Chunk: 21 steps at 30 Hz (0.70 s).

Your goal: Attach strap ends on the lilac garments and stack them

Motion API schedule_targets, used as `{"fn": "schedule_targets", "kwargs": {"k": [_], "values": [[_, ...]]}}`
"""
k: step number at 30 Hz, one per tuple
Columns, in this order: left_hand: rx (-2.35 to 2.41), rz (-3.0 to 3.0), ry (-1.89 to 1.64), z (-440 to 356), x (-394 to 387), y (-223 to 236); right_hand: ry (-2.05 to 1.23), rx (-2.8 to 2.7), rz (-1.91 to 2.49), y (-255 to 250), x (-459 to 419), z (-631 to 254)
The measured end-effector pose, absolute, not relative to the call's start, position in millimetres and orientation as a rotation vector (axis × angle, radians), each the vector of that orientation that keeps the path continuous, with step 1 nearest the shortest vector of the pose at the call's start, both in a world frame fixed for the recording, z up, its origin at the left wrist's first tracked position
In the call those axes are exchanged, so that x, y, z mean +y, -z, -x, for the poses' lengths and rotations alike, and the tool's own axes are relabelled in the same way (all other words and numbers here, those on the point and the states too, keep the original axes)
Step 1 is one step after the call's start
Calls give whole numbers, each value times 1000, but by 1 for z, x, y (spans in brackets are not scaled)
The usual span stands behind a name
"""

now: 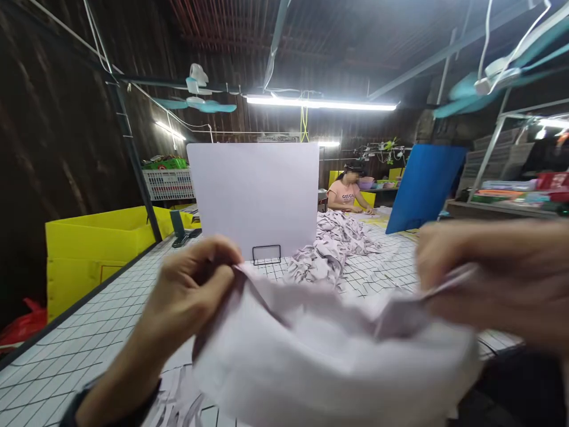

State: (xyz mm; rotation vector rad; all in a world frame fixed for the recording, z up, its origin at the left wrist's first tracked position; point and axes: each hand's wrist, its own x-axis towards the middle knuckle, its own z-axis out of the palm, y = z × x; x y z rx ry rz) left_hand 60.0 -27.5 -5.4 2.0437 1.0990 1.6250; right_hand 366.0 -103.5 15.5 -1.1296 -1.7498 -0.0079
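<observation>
The left hand point(191, 290) and right hand point(498, 273) have fingers clamped on pale cloth point(338, 373); uneven pulling could tug an edge loose.

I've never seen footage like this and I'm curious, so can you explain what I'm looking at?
There's no machine: a camera worn on a person's head looks forward and down at their own bare left hand and right hand. Together they hold a pale, whitish piece of cloth, partly blurred. On the white table with black grid lines lies a heap of crumpled, pale-lilac cloth pieces, with an upright, pale rectangular board beside it. Farther back is another person in a pink top.
</observation>
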Motion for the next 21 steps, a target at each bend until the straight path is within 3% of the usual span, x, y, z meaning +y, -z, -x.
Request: {"fn": "schedule_targets", "kwargs": {"k": [3, 6, 11, 16, 21], "values": [[1150, -2160, -1349, -75, 7, 56, -355, -2217, 1172, 21, -77, -363], [1284, -2246, -1197, -94, 45, 102, -581, -2160, 1324, 78, -38, -368], [1438, -2385, -399, -122, 94, 154, -1134, -2087, 1525, 161, 25, -391], [1260, -2338, -392, -172, 139, 167, -946, -1712, 1701, 195, 106, -410], [1202, -2228, -455, -219, 186, 179, -982, -1633, 1794, 226, 161, -414]]}}
